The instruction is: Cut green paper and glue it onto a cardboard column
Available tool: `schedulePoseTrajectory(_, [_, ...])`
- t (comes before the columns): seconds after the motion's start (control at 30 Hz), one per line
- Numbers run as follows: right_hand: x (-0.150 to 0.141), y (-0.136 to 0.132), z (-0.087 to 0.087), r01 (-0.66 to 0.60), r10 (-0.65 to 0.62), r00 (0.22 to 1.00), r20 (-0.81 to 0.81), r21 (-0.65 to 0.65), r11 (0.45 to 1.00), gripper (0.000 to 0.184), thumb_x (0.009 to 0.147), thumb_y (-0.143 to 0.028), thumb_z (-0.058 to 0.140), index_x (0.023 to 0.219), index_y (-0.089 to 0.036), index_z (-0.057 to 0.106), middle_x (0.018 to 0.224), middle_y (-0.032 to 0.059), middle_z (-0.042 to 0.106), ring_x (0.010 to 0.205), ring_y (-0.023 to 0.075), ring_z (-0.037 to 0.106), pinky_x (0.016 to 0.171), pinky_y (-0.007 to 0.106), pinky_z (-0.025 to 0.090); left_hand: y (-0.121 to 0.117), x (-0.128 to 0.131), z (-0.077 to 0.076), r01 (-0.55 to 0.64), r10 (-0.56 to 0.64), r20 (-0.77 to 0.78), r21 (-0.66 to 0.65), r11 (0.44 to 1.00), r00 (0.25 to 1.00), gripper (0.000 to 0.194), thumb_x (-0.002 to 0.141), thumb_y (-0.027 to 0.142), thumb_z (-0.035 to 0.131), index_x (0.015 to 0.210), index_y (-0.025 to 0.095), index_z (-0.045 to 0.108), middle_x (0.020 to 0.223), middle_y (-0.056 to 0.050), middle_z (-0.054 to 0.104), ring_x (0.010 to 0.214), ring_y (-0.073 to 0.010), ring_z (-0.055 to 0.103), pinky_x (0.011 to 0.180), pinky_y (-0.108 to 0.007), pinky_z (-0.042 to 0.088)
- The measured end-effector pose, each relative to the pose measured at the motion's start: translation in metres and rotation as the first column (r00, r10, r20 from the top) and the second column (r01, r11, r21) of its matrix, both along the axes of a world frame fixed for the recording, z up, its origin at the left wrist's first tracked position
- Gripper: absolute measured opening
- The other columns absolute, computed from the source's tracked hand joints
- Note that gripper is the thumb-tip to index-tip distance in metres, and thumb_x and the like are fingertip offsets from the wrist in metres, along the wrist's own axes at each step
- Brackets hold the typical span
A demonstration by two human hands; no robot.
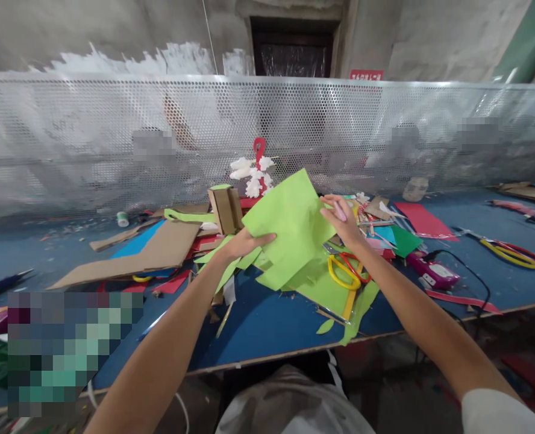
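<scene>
A light green sheet, felt or paper, is held up tilted above the table. My left hand is closed on its lower left edge, thumb on top. My right hand has its fingers bent at the sheet's right edge, pinching it. A small pink thing shows at the right fingers; I cannot make out what it is. Under the sheet lie more green pieces and scissors with yellow and red handles. Behind it stand a small cardboard box and a red stem with white flowers.
Cardboard lies to the left. On the right are a purple device with a black cable, more scissors, and red and dark green pieces. A perforated metal screen borders the blue table behind.
</scene>
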State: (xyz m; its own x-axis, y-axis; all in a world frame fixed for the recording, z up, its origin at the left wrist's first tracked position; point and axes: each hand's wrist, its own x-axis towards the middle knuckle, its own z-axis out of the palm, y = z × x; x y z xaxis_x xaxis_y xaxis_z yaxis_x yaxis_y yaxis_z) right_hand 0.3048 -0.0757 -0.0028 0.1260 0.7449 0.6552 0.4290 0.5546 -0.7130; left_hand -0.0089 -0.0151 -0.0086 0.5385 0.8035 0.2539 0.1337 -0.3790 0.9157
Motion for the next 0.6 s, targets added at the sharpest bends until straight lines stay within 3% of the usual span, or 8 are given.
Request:
schedulePoseTrajectory(0.07, [0.002,0.001,-0.001,0.034,-0.035,0.999,-0.026,-0.02,0.999,0.044,0.097,-0.056,0.058,0.13,-0.029,0.053,0.146,0.0117,0.063,0.14,0.0267,0.057,0.118,0.046,0.045,0.005,0.0,0.005,-0.111,0.11,0.018,0.042,0.993,0.994,0.057,0.074,0.055,0.088,0.113,0.016,0.073,0.104,-0.012,0.08,0.081,-0.0255,0.076,0.073,-0.039,0.066])
schedulePoseTrajectory(0.13, [0.003,0.002,-0.003,0.059,-0.058,0.998,0.015,-0.034,0.998,0.045,0.099,-0.057,0.053,0.132,-0.027,0.053,0.142,0.0129,0.065,0.134,0.0263,0.061,0.115,0.044,0.048,0.011,0.002,0.008,-0.247,0.243,0.077,0.057,0.967,0.967,0.043,0.083,0.048,0.082,0.106,0.014,0.07,0.083,-0.008,0.076,0.055,-0.0166,0.066,0.052,-0.029,0.058])
schedulePoseTrajectory(0.2, [0.003,0.003,-0.006,0.1,-0.094,0.989,0.115,-0.044,0.994,0.045,0.102,-0.056,0.049,0.133,-0.024,0.055,0.132,0.0133,0.07,0.125,0.0266,0.065,0.11,0.043,0.049,0.016,0.004,0.009,-0.342,0.331,0.164,0.042,0.939,0.929,0.03,0.089,0.037,0.075,0.106,0.013,0.067,0.076,-0.005,0.073,0.047,-0.0125,0.061,0.046,-0.024,0.054])
schedulePoseTrajectory(0.3, [-0.003,0.005,-0.013,0.131,-0.084,0.93,0.357,-0.108,0.985,0.038,0.104,-0.05,0.043,0.121,-0.022,0.062,0.107,0.0097,0.075,0.102,0.0265,0.07,0.096,0.041,0.052,0.021,0.005,0.006,-0.352,0.342,0.19,0.021,0.936,0.92,0.026,0.09,0.024,0.069,0.114,0.013,0.066,0.086,-0.007,0.077,0.053,-0.0131,0.067,0.054,-0.024,0.059])
schedulePoseTrajectory(0.4, [-0.012,0.008,-0.02,0.117,-0.018,0.833,0.553,-0.144,0.983,0.03,0.105,-0.04,0.042,0.108,-0.022,0.066,0.097,0.0067,0.075,0.091,0.0237,0.069,0.086,0.034,0.05,0.023,0.004,0.002,-0.341,0.347,-0.051,0.093,0.935,0.937,0.027,0.089,0.024,0.069,0.114,0.014,0.069,0.085,-0.007,0.079,0.061,-0.0189,0.074,0.059,-0.027,0.06])
schedulePoseTrajectory(0.5, [-0.02,0.014,-0.025,0.128,-0.043,0.765,0.642,-0.087,0.988,0.02,0.102,-0.031,0.051,0.107,-0.021,0.067,0.1,0.0076,0.074,0.093,0.0233,0.068,0.086,0.032,0.048,0.023,0.001,-0.001,-0.341,0.431,-0.363,0.287,0.895,0.826,0.026,0.089,0.028,0.067,0.112,0.016,0.073,0.075,-0.006,0.078,0.07,-0.0255,0.079,0.065,-0.03,0.059])
schedulePoseTrajectory(0.6, [-0.023,0.021,-0.031,0.165,-0.09,0.674,0.733,-0.031,0.986,0.023,0.098,-0.024,0.058,0.117,-0.019,0.07,0.113,0.0131,0.073,0.107,0.028,0.066,0.096,0.038,0.048,0.021,-0.001,0.001,-0.27,0.486,-0.467,0.456,0.848,0.739,0.034,0.091,0.028,0.063,0.123,0.019,0.071,0.076,-0.006,0.079,0.077,-0.0273,0.08,0.076,-0.033,0.06])
